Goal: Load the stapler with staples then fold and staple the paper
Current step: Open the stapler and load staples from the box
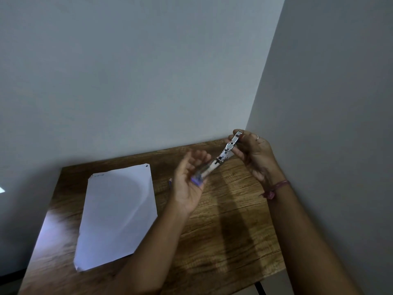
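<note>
A silver metal stapler (225, 153) with a purple end is held up above the wooden table (223, 220), swung open into one long line. My right hand (253, 155) grips its upper metal end between fingers and thumb. My left hand (190, 182) cups the lower purple end, fingers curled loosely round it; this hand is blurred. A small stack of white paper (118, 211) lies flat on the left half of the table, apart from both hands. No staples can be made out.
The table stands in a corner, with grey walls behind and to the right. A small purple object (170, 181) peeks out on the table just left of my left hand. The table's front edge runs along the bottom right.
</note>
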Demonstrator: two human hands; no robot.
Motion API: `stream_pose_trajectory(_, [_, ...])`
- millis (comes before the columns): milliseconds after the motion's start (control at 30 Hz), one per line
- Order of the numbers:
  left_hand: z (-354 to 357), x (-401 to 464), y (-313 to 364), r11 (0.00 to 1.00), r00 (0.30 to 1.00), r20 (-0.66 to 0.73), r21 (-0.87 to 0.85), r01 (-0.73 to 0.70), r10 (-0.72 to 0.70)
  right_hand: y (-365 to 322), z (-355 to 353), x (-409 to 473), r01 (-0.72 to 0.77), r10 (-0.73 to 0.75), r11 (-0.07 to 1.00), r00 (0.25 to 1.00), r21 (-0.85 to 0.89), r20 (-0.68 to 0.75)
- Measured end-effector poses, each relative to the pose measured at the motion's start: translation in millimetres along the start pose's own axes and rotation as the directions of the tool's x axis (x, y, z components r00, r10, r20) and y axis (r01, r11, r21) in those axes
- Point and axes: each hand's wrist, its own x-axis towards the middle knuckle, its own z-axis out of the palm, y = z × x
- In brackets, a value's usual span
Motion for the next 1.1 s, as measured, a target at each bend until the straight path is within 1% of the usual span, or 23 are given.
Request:
stream_pose_trajectory(33, [-1.5, 0.2, -1.7, 0.99, 0.994, -0.022, 0.092, 0.107, -0.106, -2.0, 0.3, 0.4, -0.014, 0.015, 1.0, 1.0, -0.02, 0.027])
stream_pose_trajectory(67, [-1.4, 0.0, -3.6, 0.968, 0.978, -0.028, 0.143, 0.208, -0.206, -3.6, 0.9, 0.7, -0.028, 0.031, 0.999, 0.998, -0.046, 0.05])
stream_pose_trajectory(133, [-0.3, 0.3, -6.7, 0.933, 0.946, -0.003, 0.164, 0.319, -0.323, -5.4, 2.4, 1.5, -0.047, 0.058, 0.992, 0.994, -0.118, 0.093])
stream_pose_trajectory(233, [2.3, 2.1, -8.4, 0.918, 0.92, 0.053, 0.112, 0.381, -0.389, -5.3, 2.0, 3.0, -0.047, 0.076, 0.976, 0.988, -0.212, 0.132])
stream_pose_trajectory(300, [1.8, 3.6, -8.8, 0.911, 0.91, 0.064, 0.061, 0.407, -0.411, -3.7, 0.6, 3.3, -0.031, 0.064, 0.971, 0.989, -0.236, 0.136])
stream_pose_trajectory(400, [-4.3, 5.6, -11.4, 0.91, 0.909, 0.055, -0.001, 0.415, -0.414, 2.3, -3.9, 0.7, 0.05, -0.017, 0.956, 0.993, -0.29, 0.116])
stream_pose_trajectory(467, [-7.8, 6.0, -14.0, 0.912, 0.912, 0.027, -0.003, 0.41, -0.41, 7.5, -9.3, -2.5, 0.136, -0.107, 0.902, 0.99, -0.41, 0.094])
stream_pose_trajectory(500, [-9.0, 6.0, -15.4, 0.913, 0.913, 0.006, 0.002, 0.408, -0.408, 10.0, -12.4, -4.6, 0.185, -0.161, 0.845, 0.983, -0.501, 0.092])
stream_pose_trajectory(533, [-9.7, 5.8, -16.3, 0.913, 0.913, -0.016, 0.0, 0.407, -0.407, 12.2, -15.1, -6.6, 0.241, -0.219, 0.758, 0.969, -0.606, 0.111])
stream_pose_trajectory(567, [-9.9, 6.2, -17.2, 0.914, 0.913, -0.035, -0.004, 0.407, -0.407, 14.7, -17.0, -8.8, 0.3, -0.271, 0.645, 0.95, -0.703, 0.156])
stream_pose_trajectory(633, [-9.5, 7.1, -19.4, 0.914, 0.912, -0.054, -0.009, 0.406, -0.406, 21.2, -18.3, -12.7, 0.392, -0.328, 0.436, 0.907, -0.81, 0.263])
stream_pose_trajectory(733, [-7.3, 7.7, -21.6, 0.915, 0.911, -0.08, -0.018, 0.404, -0.404, 27.1, -18.2, -13.9, 0.428, -0.369, 0.247, 0.871, -0.869, 0.324])
stream_pose_trajectory(767, [-7.1, 8.1, -22.2, 0.914, 0.91, -0.09, -0.017, 0.404, -0.404, 27.6, -18.1, -13.0, 0.426, -0.379, 0.202, 0.864, -0.882, 0.331])
stream_pose_trajectory(800, [-7.0, 7.9, -23.0, 0.913, 0.908, -0.1, -0.018, 0.407, -0.406, 27.6, -18.3, -11.7, 0.42, -0.383, 0.178, 0.862, -0.89, 0.33])
stream_pose_trajectory(867, [-7.8, 8.1, -25.6, 0.912, 0.903, -0.135, -0.018, 0.41, -0.408, 27.2, -19.3, -8.8, 0.388, -0.364, 0.176, 0.88, -0.905, 0.306])
stream_pose_trajectory(967, [-11.4, 9.6, -31.4, 0.912, 0.892, -0.202, -0.011, 0.41, -0.403, 32.3, -21.1, -4.9, 0.313, -0.287, 0.19, 0.924, -0.93, 0.252])
stream_pose_trajectory(1100, [-18.6, 12.1, -36.6, 0.911, 0.877, -0.26, -0.031, 0.411, -0.404, 46.3, -24.1, -4.7, 0.243, -0.196, 0.28, 0.961, -0.929, 0.193])
